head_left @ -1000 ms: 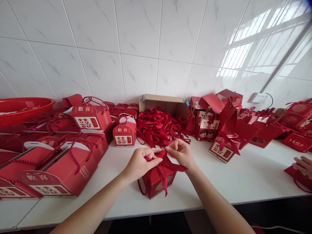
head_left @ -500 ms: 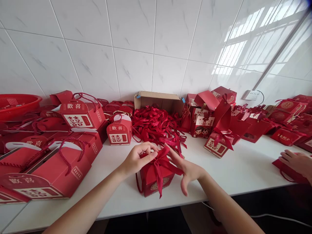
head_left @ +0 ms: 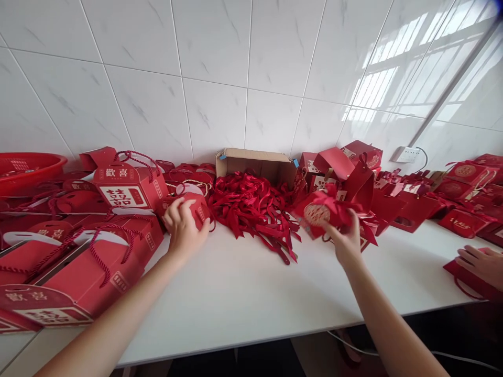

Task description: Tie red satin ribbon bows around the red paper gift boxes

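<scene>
Head camera, the only view: half a second ago both hands were at a box with a ribbon bow in the middle of the white table [head_left: 255, 293], and that spot is now bare. The right hand [head_left: 346, 242] has carried the bowed box [head_left: 321, 212] off to the right and holds it tilted, fingers wrapped under it, close against the heap of red boxes [head_left: 393, 207]. The left hand [head_left: 183, 226] has gone the other way and closes its fingers on a small red box [head_left: 197, 206] just beside the loose ribbons [head_left: 251, 209], which spill from a cardboard carton [head_left: 255, 161]. I see no bow on this one. The tying on the first box looks finished, and a fresh box is in hand.

Writing: the handled box [head_left: 129, 186] behind the left hand reads 歡喜 on top, with a large 囍 on its white label, and 歡喜 shows again on the flat box [head_left: 23, 298] at lower left. The bowed box bears a round gold emblem, too small to read. The small red box's label is hidden by the hand. At the right edge a co-worker's hand [head_left: 481, 264] rests on a flat red piece — apart from all this
</scene>
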The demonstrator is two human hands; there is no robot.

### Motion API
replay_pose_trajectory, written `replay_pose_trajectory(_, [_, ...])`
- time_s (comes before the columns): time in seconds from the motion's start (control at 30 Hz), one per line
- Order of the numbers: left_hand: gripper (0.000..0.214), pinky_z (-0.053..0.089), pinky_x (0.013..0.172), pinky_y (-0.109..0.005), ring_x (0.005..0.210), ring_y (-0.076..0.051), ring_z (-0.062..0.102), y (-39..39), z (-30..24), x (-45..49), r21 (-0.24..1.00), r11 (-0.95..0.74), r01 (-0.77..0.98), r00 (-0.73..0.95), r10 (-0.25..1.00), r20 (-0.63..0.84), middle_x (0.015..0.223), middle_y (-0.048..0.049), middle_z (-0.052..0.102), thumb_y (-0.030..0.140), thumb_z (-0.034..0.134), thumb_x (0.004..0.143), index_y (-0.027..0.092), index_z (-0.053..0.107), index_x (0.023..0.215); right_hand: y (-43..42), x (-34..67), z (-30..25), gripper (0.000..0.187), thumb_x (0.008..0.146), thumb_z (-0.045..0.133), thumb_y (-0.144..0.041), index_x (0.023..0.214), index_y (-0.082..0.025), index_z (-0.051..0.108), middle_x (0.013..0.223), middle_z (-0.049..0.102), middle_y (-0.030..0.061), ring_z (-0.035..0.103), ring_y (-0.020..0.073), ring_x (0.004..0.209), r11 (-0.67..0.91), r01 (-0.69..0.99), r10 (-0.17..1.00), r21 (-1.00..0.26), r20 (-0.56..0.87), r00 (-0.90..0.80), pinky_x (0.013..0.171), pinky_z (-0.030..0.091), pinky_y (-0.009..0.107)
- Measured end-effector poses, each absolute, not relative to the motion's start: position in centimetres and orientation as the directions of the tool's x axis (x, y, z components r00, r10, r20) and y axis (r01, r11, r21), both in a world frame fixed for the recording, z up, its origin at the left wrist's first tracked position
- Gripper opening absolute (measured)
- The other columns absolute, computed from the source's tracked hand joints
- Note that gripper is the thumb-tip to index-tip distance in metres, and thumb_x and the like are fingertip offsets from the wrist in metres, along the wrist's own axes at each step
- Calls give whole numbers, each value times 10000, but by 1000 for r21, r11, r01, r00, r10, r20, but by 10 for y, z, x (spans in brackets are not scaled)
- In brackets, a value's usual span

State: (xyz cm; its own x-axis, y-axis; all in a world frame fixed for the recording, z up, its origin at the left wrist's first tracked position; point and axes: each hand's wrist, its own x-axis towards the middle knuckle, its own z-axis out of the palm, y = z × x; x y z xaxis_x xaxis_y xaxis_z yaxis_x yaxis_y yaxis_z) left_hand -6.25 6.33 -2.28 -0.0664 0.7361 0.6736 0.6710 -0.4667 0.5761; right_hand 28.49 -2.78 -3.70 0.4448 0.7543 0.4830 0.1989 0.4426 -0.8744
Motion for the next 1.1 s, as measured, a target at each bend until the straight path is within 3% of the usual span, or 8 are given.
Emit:
replay_pose_trajectory(0.13, [512,211,1079,-557,1334,-408,240,70,-31,-76,347,-352,869,-71,606,792,1422,-213,306,294,615,770,146,449,1231,4,321,-30,864,614,738,-567,1291,-172,373,1233,480,156,515,287,1101,170,574,475,-801,577,665,950,443,455])
replay_pose_trajectory(0.3, [671,248,1060,-568,1305,-427,283,72,-34,-85,374,-289,881,-147,583,799,1409,-245,303,348,653,745,112,385,1313,20,320,-48,834,576,717,-589,1224,-126,470,1242,456,201,450,347,1158,-99,746,531,-658,599,599,1009,359,489])
replay_pose_trajectory(0.47, [754,251,1072,-581,1314,-431,282,74,-35,-94,419,-266,868,-187,607,773,1397,-250,281,377,686,721,108,350,1340,18,319,-64,791,630,685,-475,1239,-46,421,1383,286,302,172,476,1319,-255,753,470,-607,602,645,1050,99,658])
replay_pose_trajectory(0.67, [693,278,1091,-559,1351,-445,259,75,-36,-91,433,-269,860,-178,637,750,1448,-236,190,356,657,754,130,382,1349,9,306,-55,883,780,592,-444,1463,-65,180,1512,91,273,13,429,1405,-188,869,454,-459,744,491,1079,52,643])
replay_pose_trajectory(0.73, [555,295,1073,-574,1345,-443,276,77,-35,-92,408,-261,875,-157,644,749,1441,-221,219,338,628,777,152,458,1271,11,287,-54,709,845,527,-416,1439,-106,295,1500,198,237,84,381,1414,-1,925,602,-379,739,303,1105,114,593])
replay_pose_trajectory(0.83, [382,347,1032,-570,1303,-417,354,75,-33,-95,353,-303,885,-75,655,751,1392,-201,305,322,600,795,177,521,1140,18,252,-59,385,847,558,-374,1199,-223,599,1319,513,136,386,316,1288,231,913,816,-336,578,6,1078,274,513])
replay_pose_trajectory(0.97, [429,379,1050,-494,1262,-346,421,55,-26,-93,287,-506,813,135,643,754,1286,-165,393,350,628,776,186,494,1149,30,220,-65,96,780,655,-271,836,-228,720,1083,648,106,536,304,1102,269,882,874,-387,484,-54,1001,352,509])
replay_pose_trajectory(1.1, [481,396,1064,-434,1311,-283,400,20,-16,-88,312,-676,667,415,686,598,1371,-132,375,343,581,838,231,409,1274,33,214,-50,146,808,613,-240,695,-205,700,975,668,89,596,269,965,311,817,866,-486,499,-33,917,417,473])
